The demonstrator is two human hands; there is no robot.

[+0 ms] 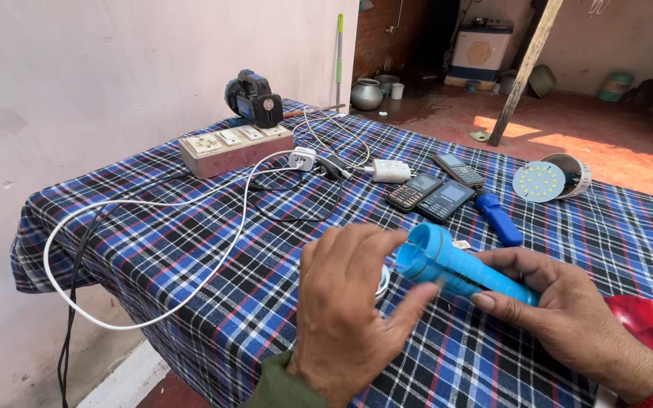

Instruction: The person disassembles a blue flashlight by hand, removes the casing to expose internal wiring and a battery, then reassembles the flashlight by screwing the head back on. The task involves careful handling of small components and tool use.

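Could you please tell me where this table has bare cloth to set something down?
Bare cloth lies inside the white cable loop, left of the left hand. It is crowded between the socket board and the three phones.

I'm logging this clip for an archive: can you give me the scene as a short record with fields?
surface: table under a blue, red and white checked cloth
left hand: at the open end of a light blue plastic torch body, fingers on its rim
right hand: grips the torch body from below
nearby: three dark keypad phones, dark blue torch part, beige switch-and-socket board, white cable, round white LED disc
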